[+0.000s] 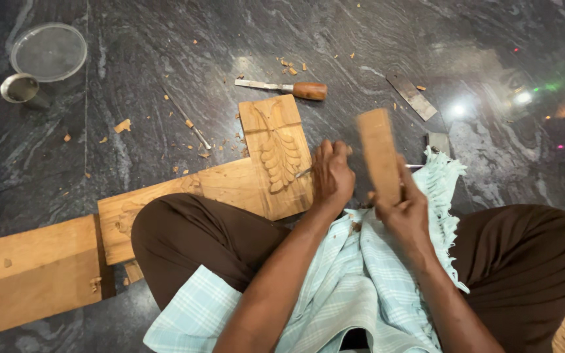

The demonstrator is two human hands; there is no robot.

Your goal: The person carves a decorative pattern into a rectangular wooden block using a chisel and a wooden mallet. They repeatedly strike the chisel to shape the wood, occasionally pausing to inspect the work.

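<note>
Left hand (332, 175) gripped a thin chisel (303, 172) against the carved wooden panel (277, 155) just beside it; right hand (405, 210) clutched a raised wooden mallet block (378, 155). Beyond them lay a wooden-handled chisel (282, 87).

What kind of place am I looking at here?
Likely a floor-level woodcarving workspace. A carved wooden panel with a leaf pattern lies on the dark stone floor, a wooden-handled chisel beside it, and wood chips are scattered about.

2 hands (332, 175), 3 planks (31, 274), 1 chisel (282, 87), 1 mallet (378, 155).
</note>
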